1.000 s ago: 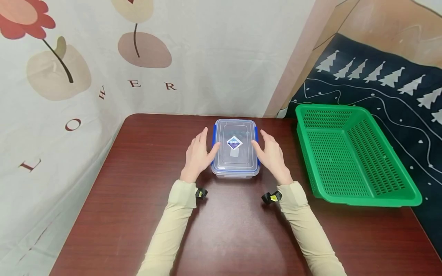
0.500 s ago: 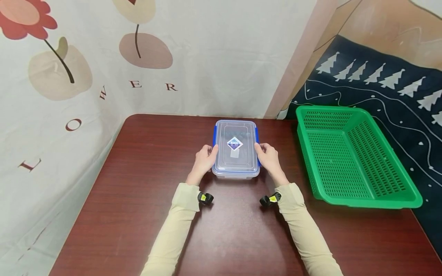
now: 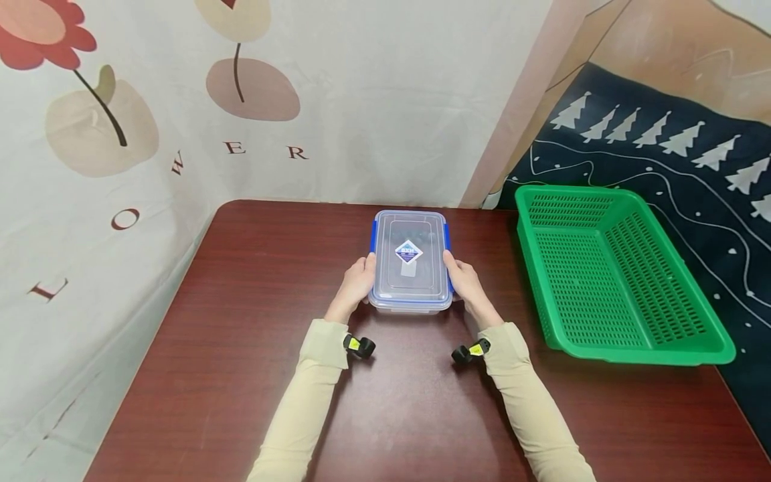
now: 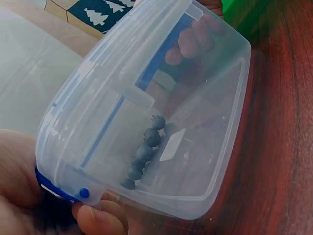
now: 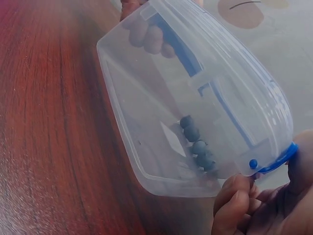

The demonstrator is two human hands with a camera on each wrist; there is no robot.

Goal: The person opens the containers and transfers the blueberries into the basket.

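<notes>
A clear plastic food container (image 3: 409, 274) with a lid, blue side latches and a diamond-shaped label stands at the middle of the table's far part. Several round dark blue berries (image 4: 146, 147), like blueberries, lie inside it in the left wrist view. My left hand (image 3: 355, 284) grips its left side, thumb at the lid edge and curled fingers by the blue latch (image 4: 55, 190). On the opposite side my right hand (image 3: 465, 282) holds it likewise, fingertips under the blue latch (image 5: 281, 159) in the right wrist view. The lid looks shut.
A green perforated plastic basket (image 3: 638, 355) stands to the right, on the table's right edge. The reddish-brown wooden table (image 3: 385, 415) ends at a white printed curtain (image 3: 373, 120) behind and to the left. Dark tree-patterned fabric (image 3: 650, 154) lies beyond the basket.
Both hands have gone from spread fingers beside the food container to gripping its sides at the latches. The food container has stayed at about the same spot.
</notes>
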